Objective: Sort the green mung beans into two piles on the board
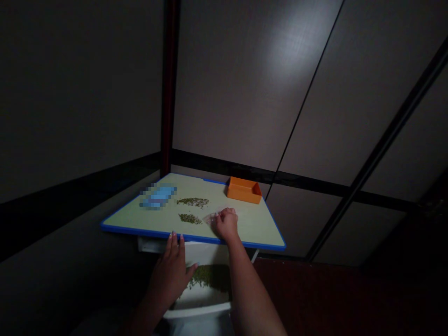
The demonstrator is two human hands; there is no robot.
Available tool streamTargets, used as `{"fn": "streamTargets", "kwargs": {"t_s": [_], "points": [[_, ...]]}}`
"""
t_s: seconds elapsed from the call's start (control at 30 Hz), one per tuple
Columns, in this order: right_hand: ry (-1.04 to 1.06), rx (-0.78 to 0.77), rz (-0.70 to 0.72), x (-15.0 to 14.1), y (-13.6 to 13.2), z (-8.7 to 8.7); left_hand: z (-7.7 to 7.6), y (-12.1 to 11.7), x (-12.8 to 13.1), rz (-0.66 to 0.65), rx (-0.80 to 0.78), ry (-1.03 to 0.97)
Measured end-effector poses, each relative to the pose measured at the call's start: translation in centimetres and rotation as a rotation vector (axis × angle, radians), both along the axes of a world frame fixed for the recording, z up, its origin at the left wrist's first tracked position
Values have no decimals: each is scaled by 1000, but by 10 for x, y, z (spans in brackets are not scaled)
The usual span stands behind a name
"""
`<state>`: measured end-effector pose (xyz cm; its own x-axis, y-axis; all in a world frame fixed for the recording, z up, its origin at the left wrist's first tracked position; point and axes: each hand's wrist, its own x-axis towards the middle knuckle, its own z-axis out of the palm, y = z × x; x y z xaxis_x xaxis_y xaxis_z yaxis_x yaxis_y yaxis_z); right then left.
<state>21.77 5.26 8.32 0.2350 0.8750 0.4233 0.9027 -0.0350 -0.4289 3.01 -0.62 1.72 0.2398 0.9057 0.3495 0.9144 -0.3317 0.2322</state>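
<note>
My right hand (228, 224) is closed over the tabletop, its fingers pinching a small clear plastic piece (209, 218) that looks like a bag or sheet. Just left of it lie two patches of small green-brown bits, a nearer pile (189, 218) and a farther pile (193, 202). Fingers spread, my left hand (171, 266) rests with its fingertips at the blue front edge of the table (140, 229). Below the tabletop, partly behind my left hand, a white drawer or tray (206, 298) holds a larger heap of green bits (212, 276).
An orange open box (244, 191) stands at the table's back right corner. On the left side of the top lies a blurred-out blue item (159, 197). Dark panelled walls (227, 93) close in behind and to the left. Reddish floor (301, 289) shows at right.
</note>
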Motion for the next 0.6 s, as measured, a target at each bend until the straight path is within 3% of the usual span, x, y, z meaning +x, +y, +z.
{"fn": "streamTargets", "kwargs": {"t_s": [0.23, 0.6], "points": [[-75, -59, -13, -10, 3, 3, -2, 1, -3, -4, 20, 18], [-100, -81, -253, 7, -1, 5, 1, -5, -1, -1, 29, 43]]}}
